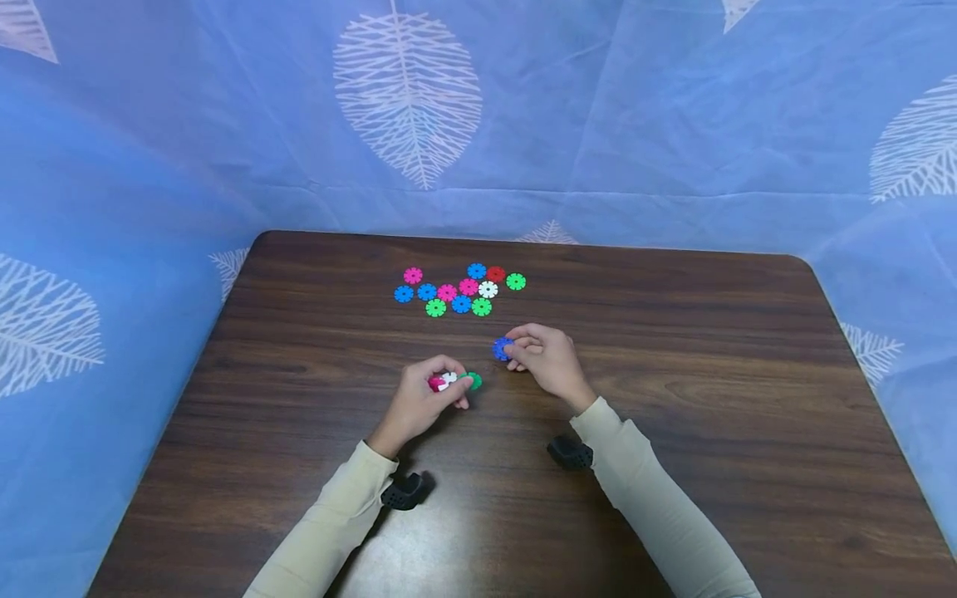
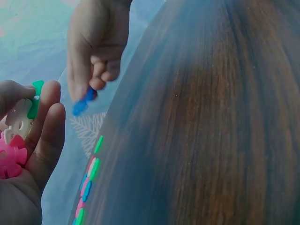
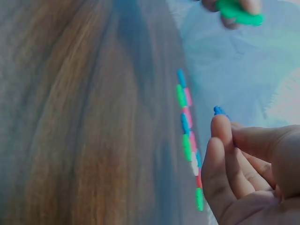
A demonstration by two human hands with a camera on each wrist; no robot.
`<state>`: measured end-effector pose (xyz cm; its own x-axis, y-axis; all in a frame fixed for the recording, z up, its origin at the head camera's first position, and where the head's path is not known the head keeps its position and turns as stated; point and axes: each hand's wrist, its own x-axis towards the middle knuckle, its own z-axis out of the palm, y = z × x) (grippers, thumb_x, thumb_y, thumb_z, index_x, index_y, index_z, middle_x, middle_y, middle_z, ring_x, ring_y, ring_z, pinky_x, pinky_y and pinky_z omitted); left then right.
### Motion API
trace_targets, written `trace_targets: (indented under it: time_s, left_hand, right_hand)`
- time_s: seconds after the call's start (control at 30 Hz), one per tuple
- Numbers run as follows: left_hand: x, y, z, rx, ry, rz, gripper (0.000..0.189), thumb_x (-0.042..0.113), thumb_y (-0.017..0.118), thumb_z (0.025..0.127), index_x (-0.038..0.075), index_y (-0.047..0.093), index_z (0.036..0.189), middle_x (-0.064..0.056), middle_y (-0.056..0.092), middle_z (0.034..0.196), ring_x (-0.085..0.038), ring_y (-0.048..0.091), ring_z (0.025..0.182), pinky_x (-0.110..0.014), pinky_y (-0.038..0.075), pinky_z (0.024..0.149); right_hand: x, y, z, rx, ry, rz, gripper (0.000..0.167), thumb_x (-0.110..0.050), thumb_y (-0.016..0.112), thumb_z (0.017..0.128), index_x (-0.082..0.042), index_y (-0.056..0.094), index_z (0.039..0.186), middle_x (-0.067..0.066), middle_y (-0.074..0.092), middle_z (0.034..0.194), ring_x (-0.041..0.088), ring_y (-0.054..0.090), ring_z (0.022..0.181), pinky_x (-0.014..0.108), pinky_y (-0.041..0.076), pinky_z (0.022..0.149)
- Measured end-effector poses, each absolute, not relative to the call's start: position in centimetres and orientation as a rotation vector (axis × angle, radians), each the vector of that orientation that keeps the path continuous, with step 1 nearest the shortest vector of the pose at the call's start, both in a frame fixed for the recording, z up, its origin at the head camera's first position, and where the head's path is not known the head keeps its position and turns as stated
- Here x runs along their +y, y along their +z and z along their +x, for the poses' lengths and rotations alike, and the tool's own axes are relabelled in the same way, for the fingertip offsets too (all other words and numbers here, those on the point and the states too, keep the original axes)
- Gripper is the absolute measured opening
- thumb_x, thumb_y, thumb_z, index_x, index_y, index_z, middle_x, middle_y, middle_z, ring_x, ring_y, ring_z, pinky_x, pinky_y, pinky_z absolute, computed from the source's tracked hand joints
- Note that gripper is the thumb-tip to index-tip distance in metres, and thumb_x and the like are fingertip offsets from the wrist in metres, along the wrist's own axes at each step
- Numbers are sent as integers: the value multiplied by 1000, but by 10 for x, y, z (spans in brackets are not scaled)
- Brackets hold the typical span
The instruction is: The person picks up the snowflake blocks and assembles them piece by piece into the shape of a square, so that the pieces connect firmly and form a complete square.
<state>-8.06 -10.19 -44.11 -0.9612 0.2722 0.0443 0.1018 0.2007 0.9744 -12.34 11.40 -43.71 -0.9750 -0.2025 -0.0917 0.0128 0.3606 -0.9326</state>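
My left hand [image 1: 428, 394] holds a short joined chain of notched plastic discs, above the table. In the left wrist view the chain shows a pink disc [image 2: 13, 157], a white disc [image 2: 18, 123] and a green disc [image 2: 35, 101], which thumb and fingers pinch. My right hand [image 1: 549, 357] pinches a blue notched disc [image 1: 502, 349] between thumb and fingers, a little to the right of the green one and apart from it. In the right wrist view, fingertips hide most of the blue disc [image 3: 220, 111].
Loose discs in several colours lie flat toward the back of the brown wooden table [image 1: 673, 349], among them a red disc [image 1: 496, 273] and a white disc [image 1: 488, 289]. A blue leaf-print cloth [image 1: 561, 124] hangs behind. Each wrist wears a black device [image 1: 404, 492].
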Motion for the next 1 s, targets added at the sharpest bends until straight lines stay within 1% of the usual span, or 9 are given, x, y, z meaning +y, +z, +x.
trace_targets:
  time_s: [0.03, 0.1, 0.23, 0.3, 0.47, 0.67, 0.77, 0.87, 1.0]
  left_hand:
    - [-101, -441, -81, 2325, 1867, 357, 12, 10, 69, 86, 0, 63, 89, -16, 67, 69, -9, 65, 56, -23, 56, 58]
    - [-100, -440, -81, 2316, 1871, 344, 11, 8, 68, 86, -1, 63, 89, -17, 67, 69, -11, 65, 56, -29, 57, 59]
    - [-96, -435, -80, 2302, 1878, 345, 10, 3, 66, 87, -5, 62, 89, -21, 66, 71, -14, 65, 57, -40, 58, 61]
    - [-94, -432, -79, 2298, 1881, 347, 9, 3, 66, 87, -5, 61, 89, -23, 66, 72, -14, 66, 58, -41, 58, 61]
    - [-90, -434, -79, 2330, 1871, 355, 9, 5, 66, 87, -3, 62, 88, -24, 66, 74, -10, 65, 58, -37, 58, 61]
    - [-91, -436, -80, 2321, 1896, 408, 9, 4, 65, 88, -4, 61, 88, -26, 65, 74, -16, 66, 58, -47, 56, 60]
    - [-92, -425, -77, 2351, 1875, 432, 7, 2, 66, 87, -4, 62, 86, -22, 65, 70, -16, 65, 58, -37, 57, 57]
    - [-92, -412, -74, 2364, 1862, 458, 6, 1, 66, 86, -3, 62, 85, -20, 65, 69, -15, 65, 58, -25, 54, 55]
    - [-93, -425, -76, 2349, 1890, 496, 8, 6, 67, 87, 0, 62, 86, -18, 65, 71, -11, 65, 58, -29, 55, 55]
  right_hand:
    - [117, -435, -121, 2407, -1690, -185, 25, -12, 63, 91, 5, 62, 110, 21, 68, 91, 21, 70, 69, 32, 59, 66]
    - [120, -430, -115, 2353, -1732, -189, 27, -13, 63, 91, 5, 61, 112, 22, 68, 91, 21, 69, 70, 31, 59, 67]
    - [123, -420, -104, 2219, -1802, -154, 29, -12, 62, 92, 4, 59, 116, 20, 66, 90, 16, 67, 67, 27, 58, 63]
    - [122, -416, -99, 2161, -1834, -139, 30, -10, 62, 91, 5, 58, 117, 18, 65, 89, 14, 66, 65, 25, 58, 62]
    - [119, -412, -89, 2107, -1859, -131, 30, -7, 62, 91, 8, 56, 115, 15, 66, 86, 12, 67, 64, 25, 58, 62]
    - [118, -416, -81, 2050, -1921, -124, 29, -4, 61, 90, 10, 54, 114, 13, 65, 83, 12, 67, 63, 27, 58, 61]
    - [117, -419, -77, 2017, -1960, -113, 30, -4, 61, 90, 10, 53, 115, 9, 64, 83, 11, 67, 63, 26, 58, 62]
    - [115, -419, -75, 1987, -1990, -107, 32, -5, 61, 90, 11, 51, 116, 6, 64, 83, 11, 67, 63, 25, 58, 63]
    - [112, -415, -73, 1976, -1996, -111, 32, -6, 61, 91, 10, 51, 117, 12, 64, 86, 11, 67, 64, 25, 58, 64]
